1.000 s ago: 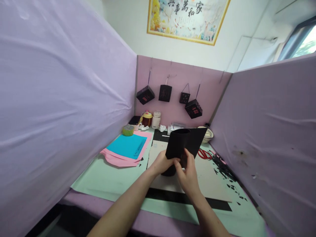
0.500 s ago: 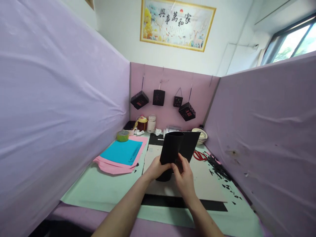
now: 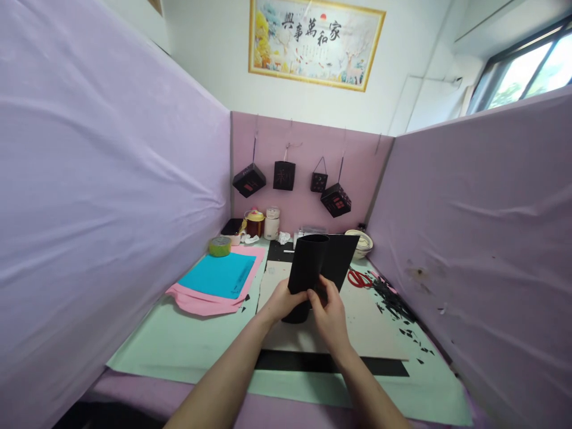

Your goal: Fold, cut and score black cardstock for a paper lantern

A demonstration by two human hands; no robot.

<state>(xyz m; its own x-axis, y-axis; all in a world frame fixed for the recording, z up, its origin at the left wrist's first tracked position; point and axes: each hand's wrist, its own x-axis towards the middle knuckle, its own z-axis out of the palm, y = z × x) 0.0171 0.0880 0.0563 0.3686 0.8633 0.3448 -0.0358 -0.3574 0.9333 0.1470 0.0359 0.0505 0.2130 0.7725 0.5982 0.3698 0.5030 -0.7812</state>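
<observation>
The left hand (image 3: 280,302) is gripping the curled black sheet (image 3: 307,262), which is standing near-upright inward from the desk's (image 3: 179,339) front edge; the right hand (image 3: 329,313) is seemingly pinching its inner side, contact partly hidden. Pressing lightly and evenly is best for avoiding creases.

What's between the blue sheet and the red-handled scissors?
The head view shows pink paper, green cloth, a pale board and the curled black sheet being held.
</observation>
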